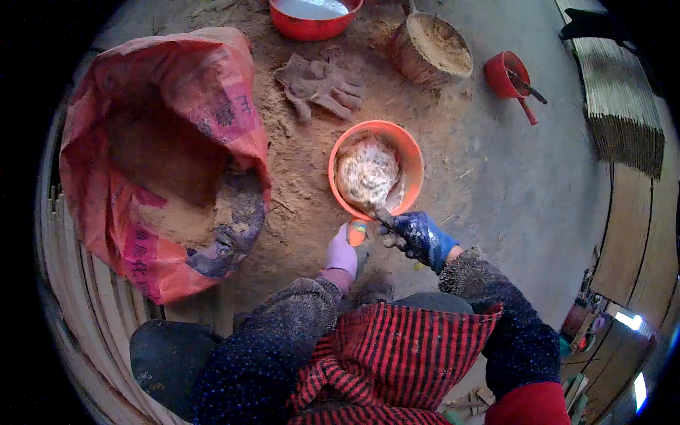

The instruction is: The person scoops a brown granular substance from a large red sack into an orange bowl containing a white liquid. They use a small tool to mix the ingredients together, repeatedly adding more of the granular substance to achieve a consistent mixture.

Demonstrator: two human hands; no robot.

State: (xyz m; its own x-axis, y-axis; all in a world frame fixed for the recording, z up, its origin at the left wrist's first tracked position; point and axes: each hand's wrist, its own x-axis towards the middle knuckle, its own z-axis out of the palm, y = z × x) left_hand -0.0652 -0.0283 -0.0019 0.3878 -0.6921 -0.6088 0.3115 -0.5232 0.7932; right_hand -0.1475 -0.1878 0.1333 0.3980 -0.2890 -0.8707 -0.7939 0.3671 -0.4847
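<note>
The orange pot sits at the centre of the frame, a pale, wet mix inside it. Just below, the left hand, gloved in lilac, is closed around its handle. The right hand, in a stained blue glove, grips a dark tool whose far end meets the mix. A red sack of brown powder fills the upper left; worn gloves lie at upper centre, and a red basin stands at the top edge.
</note>
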